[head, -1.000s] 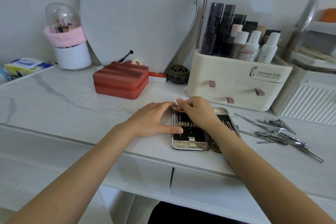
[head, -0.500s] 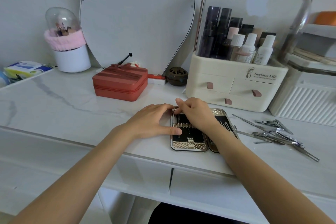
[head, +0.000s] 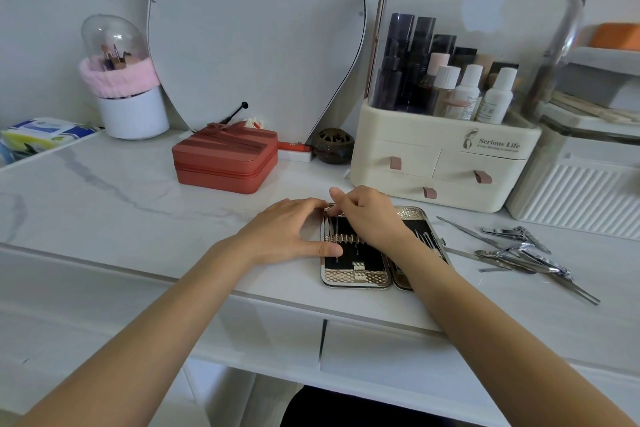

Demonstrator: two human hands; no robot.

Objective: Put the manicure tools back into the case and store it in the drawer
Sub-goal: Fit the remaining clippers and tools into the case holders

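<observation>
Gold-toned, embossed metal frames the manicure case [head: 356,279], which lies open like a book near the front edge of the marble-veined white tabletop [head: 104,204], its black lining crossed by a pleated metallic band that holds thin steel tools upright in a row. My left hand [head: 287,232] lies flat beside the case's left half, fingers straight, the thumb pressing on its left edge and the fingertips touching the top corner. My right hand [head: 367,215] is over the upper part of the same half, fingers curled and pinching at the top of a slim tool there; what exactly is between the fingertips I cannot tell. The right half of the case is mostly hidden under my right wrist.

To the right, well apart from the case, a loose pile of manicure tools [head: 519,253] lies on the table: shiny steel clippers, long thin picks and files, crossing one another.

Behind the case stands a cream plastic cosmetics organizer [head: 440,163] with small drawers, pink pull tabs and a clear domed lid over bottles. A terracotta zip box [head: 225,159] with a ribbed lid sits to the left of it, and a dark round openwork pot [head: 334,146] between them.
</observation>
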